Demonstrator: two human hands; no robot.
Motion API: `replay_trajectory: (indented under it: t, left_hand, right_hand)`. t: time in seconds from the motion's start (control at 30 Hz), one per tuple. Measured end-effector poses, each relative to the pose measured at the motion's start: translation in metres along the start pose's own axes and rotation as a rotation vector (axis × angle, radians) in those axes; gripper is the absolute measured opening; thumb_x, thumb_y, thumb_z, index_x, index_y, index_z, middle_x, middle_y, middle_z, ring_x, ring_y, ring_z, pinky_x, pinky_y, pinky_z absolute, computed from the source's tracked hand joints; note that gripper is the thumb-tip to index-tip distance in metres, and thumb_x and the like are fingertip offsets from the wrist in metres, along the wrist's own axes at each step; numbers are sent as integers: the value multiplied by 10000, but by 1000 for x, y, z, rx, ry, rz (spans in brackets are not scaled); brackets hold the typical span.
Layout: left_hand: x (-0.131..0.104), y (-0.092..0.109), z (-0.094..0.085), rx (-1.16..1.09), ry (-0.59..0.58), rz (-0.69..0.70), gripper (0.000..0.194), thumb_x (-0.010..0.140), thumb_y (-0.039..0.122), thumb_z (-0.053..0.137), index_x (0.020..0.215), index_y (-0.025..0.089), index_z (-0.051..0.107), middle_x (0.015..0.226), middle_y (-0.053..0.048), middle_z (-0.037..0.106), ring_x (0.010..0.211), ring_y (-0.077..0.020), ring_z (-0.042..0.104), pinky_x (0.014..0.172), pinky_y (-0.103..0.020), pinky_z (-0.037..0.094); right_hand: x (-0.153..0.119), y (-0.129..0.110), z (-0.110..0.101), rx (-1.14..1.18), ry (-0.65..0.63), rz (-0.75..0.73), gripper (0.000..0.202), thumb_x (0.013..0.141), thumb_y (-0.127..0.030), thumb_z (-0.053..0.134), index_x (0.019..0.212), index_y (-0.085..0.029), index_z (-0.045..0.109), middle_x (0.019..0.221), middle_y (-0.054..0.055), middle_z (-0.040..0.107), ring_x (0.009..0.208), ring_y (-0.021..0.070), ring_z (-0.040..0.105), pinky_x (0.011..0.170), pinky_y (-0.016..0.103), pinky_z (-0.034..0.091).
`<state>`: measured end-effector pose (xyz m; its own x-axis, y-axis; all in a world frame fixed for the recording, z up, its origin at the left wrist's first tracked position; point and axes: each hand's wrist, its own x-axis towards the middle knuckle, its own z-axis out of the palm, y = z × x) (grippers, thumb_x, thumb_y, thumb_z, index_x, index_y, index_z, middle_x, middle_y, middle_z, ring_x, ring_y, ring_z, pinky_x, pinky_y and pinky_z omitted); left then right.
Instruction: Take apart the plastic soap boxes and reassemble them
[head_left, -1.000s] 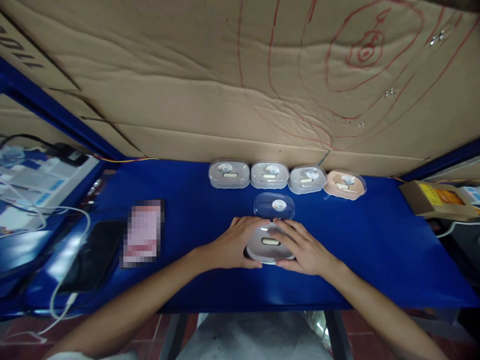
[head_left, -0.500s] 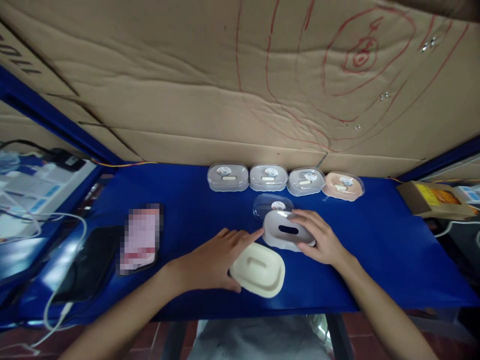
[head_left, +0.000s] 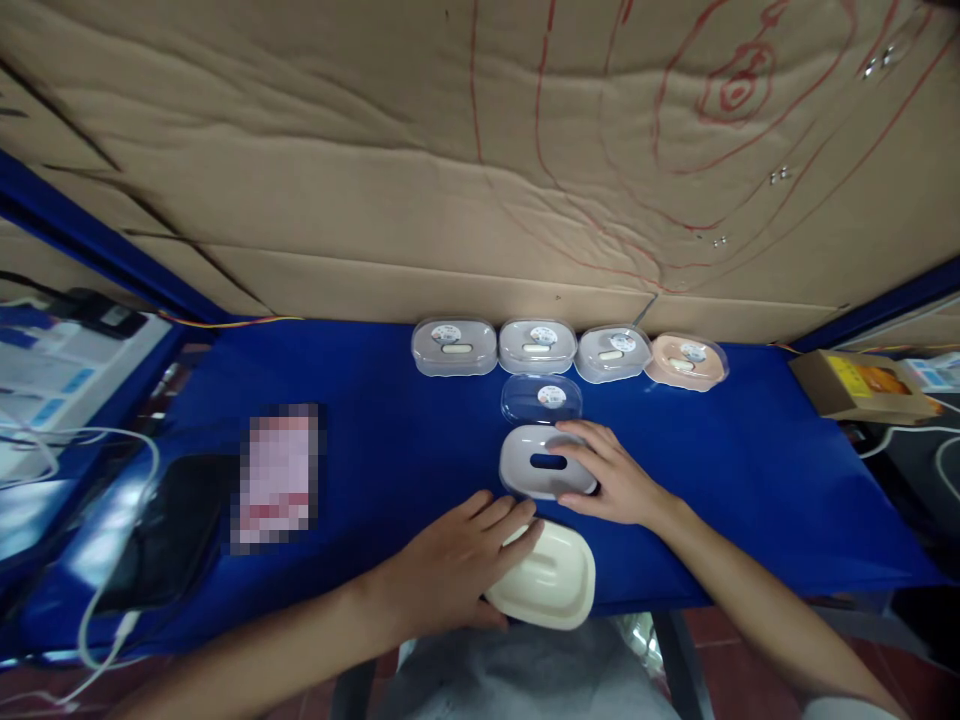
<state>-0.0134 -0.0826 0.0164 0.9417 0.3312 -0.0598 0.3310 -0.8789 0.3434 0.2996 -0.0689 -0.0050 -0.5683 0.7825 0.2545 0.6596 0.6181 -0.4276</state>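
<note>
My left hand [head_left: 469,560] grips the left side of a cream oval dish [head_left: 555,580] near the table's front edge, its fingers over the rim and its thumb low. My right hand [head_left: 611,470] holds the right end of a grey oval piece [head_left: 525,465] with a dark slot in its middle; fingers lie on top and the thumb is at the front. Just behind the grey piece lies a clear plastic lid [head_left: 517,400] with a round sticker.
Three grey lidded boxes [head_left: 454,360] and a peach one [head_left: 686,375] stand in a row along the cardboard wall [head_left: 337,200]. At left are a blurred-out phone [head_left: 277,480], a black pouch and white cables. An open carton [head_left: 840,390] is at right.
The cream dish and my left hand have moved toward the front edge and slightly right. The grey piece has shifted left with my right hand, apart from the clear lid.
</note>
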Motion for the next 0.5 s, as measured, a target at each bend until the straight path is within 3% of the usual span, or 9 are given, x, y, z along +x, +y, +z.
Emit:
replay_trajectory:
  t: [0.13, 0.27, 0.37, 0.5]
  left_hand:
    - [3, -10, -1, 11, 67, 13, 1187, 723, 661, 962, 1668, 217, 398, 1752, -206, 380, 1574, -430, 429, 1293, -567, 310]
    - [6, -10, -9, -76, 91, 71, 1242, 736, 707, 931, 1715, 255, 315, 1808, -207, 217, 1652, -449, 289, 1336, -659, 222]
    - [12, 10, -12, -115, 118, 104, 1147, 856, 717, 831, 1732, 241, 264, 1805, -229, 185, 1668, -435, 252, 1331, -679, 250]
    - [38, 58, -2, -48, 233, -93, 999, 995, 517, 766, 1740, 180, 192, 1803, -266, 150, 1691, -427, 144, 1320, -689, 294]
  right_hand:
    - [1, -2, -1, -25, -62, 24, 674, 1006, -632, 663, 1565, -279, 531, 1675, 175, 470, 1568, 392, 427, 1246, 623, 399]
    - [-1, 2, -1, -64, -25, 85, 762, 1043, -625, 587, 1689, -289, 363, 1783, 179, 306, 1642, 420, 307, 1266, 667, 348]
    - [-1, 5, 3, -78, -7, 140, 700, 1101, -544, 495, 1723, -303, 281, 1804, 171, 271, 1666, 395, 273, 1272, 676, 335]
    - [-1, 7, 9, -58, -17, 140, 665, 1117, -517, 439, 1726, -302, 281, 1809, 164, 261, 1678, 380, 249, 1285, 678, 313]
